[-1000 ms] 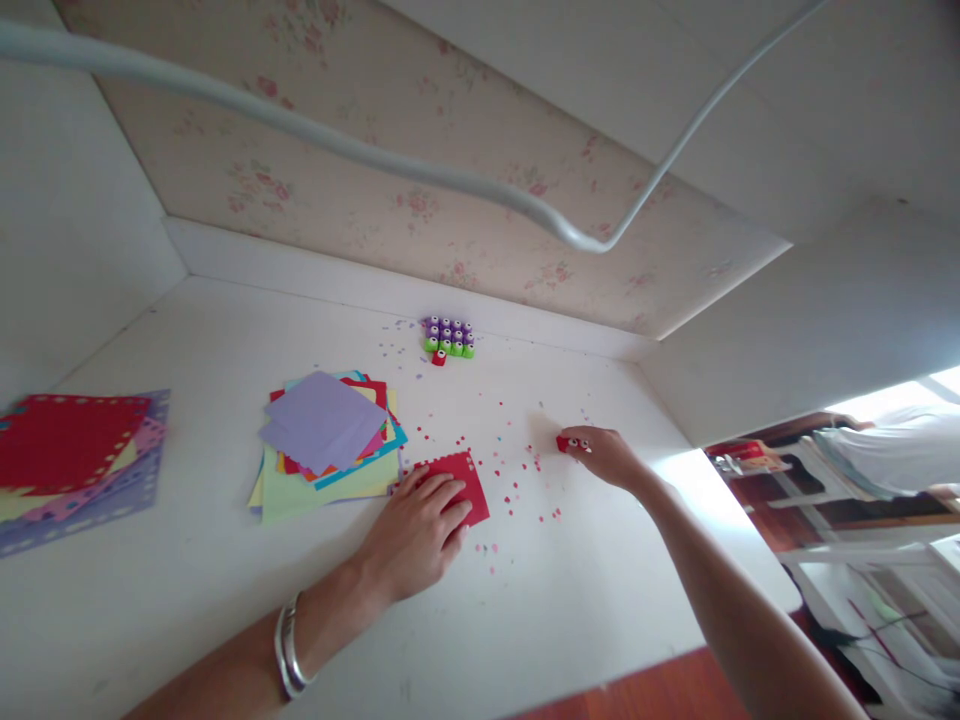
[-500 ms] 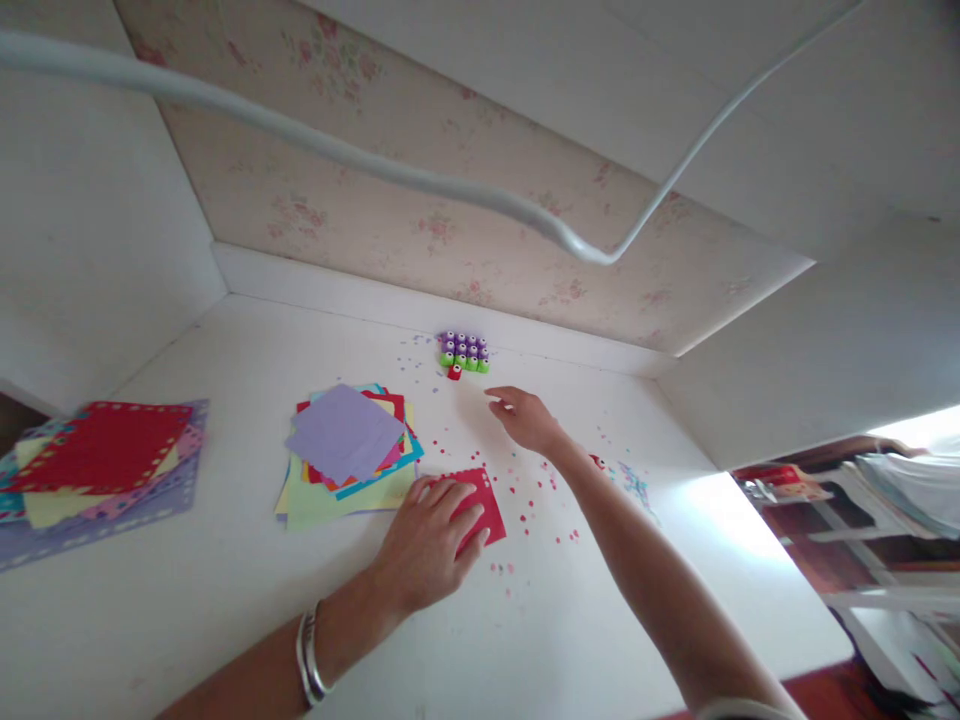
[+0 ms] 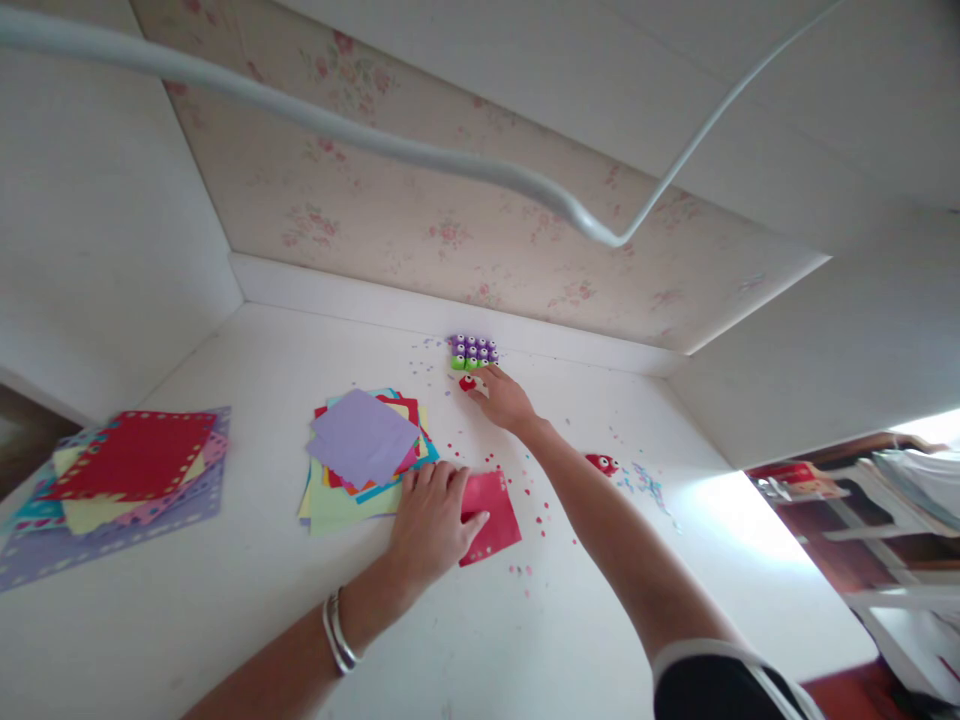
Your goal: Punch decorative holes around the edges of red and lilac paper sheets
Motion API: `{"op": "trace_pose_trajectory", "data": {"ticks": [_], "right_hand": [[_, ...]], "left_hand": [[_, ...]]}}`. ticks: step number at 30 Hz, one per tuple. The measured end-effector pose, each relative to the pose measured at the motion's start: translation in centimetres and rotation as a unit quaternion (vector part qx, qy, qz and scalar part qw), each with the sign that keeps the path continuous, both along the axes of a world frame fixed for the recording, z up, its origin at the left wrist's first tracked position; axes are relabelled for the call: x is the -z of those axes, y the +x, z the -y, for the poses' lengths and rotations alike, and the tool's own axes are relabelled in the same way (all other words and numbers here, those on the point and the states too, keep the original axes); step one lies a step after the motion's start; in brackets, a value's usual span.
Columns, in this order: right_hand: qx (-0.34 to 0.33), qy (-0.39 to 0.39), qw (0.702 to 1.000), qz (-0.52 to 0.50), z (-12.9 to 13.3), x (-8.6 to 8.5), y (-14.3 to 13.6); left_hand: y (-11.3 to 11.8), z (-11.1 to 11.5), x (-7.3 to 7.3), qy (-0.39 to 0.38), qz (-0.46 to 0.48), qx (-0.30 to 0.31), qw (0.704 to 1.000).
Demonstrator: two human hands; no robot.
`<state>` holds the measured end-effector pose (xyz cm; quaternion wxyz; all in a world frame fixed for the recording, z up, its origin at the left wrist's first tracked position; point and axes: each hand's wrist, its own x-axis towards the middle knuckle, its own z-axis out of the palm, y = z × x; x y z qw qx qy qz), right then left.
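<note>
My left hand lies with fingers spread over the left part of a red paper square that has small holes near its edges. Farther back, my right hand reaches to a small red piece with a white eye-like spot; its thumb and fingers are around the right side of it, and the contact is partly hidden. Just behind stand rows of similar purple pieces and green pieces. Left of my left hand is a pile of coloured papers with a purple sheet on top.
Punched sheets, a red one uppermost, lie at the far left. Another red piece sits right of my right forearm. Small paper dots are scattered over the white table. A white cable crosses the upper view. Shelves stand at the right.
My right hand has moved back to the red piece, which now sits slightly apart from the green row. My left hand has shifted left on the paper, uncovering more of it. The view has shifted slightly.
</note>
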<state>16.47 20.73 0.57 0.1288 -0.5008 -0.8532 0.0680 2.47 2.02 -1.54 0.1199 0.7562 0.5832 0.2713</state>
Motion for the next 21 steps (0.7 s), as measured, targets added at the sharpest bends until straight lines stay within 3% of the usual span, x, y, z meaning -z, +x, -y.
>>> {"op": "trace_pose_trajectory", "data": {"ticks": [7,10,13,15,18,21], "right_hand": [[-0.016,-0.009,0.999,-0.031,-0.1,0.6,0.0],[-0.009,-0.008,0.998,-0.056,0.8,1.0,1.1],[0.026,-0.014,0.986,-0.164,3.1,1.8,2.9],[0.072,-0.041,0.953,-0.291,5.4,2.5,4.0],[0.122,-0.115,0.864,-0.474,9.1,3.5,5.0],[0.143,-0.159,0.813,-0.541,11.7,4.0,5.2]], "left_hand": [[-0.8,-1.1,0.7,-0.049,0.202,0.056,0.977],[-1.3,-1.7,0.6,-0.086,0.270,0.018,0.959],[-1.5,-2.2,0.4,-0.099,0.312,-0.032,0.944],[-1.6,-2.4,0.4,-0.088,0.324,-0.036,0.941],[-1.6,-2.5,0.6,-0.083,0.320,-0.007,0.944],[-1.5,-2.5,0.7,-0.098,0.303,0.000,0.948]]}}
